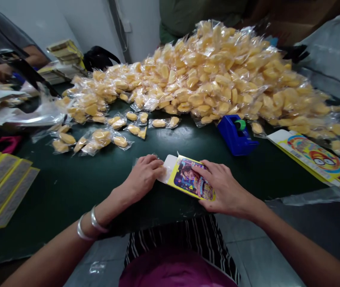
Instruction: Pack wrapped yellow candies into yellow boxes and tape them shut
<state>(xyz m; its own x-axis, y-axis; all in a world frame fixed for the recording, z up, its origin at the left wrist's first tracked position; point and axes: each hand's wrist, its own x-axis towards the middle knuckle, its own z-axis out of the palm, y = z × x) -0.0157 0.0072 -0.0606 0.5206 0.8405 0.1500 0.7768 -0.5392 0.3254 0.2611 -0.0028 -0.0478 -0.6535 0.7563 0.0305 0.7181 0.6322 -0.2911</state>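
Printed box (184, 177) held by near edge of green table (92, 175), pinched between right hand's (222, 183) thumb and fingers; white flap (170, 162) met by left hand (146, 175), fingers bunched, anything pinched cannot be told

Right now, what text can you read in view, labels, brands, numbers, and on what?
Nothing reads clearly.
Box in the right hand: pink and blue lettering, too small and blurred.
Flat carton at right: any lettering too blurred.
Yellow-edged cards at left: any print too small.
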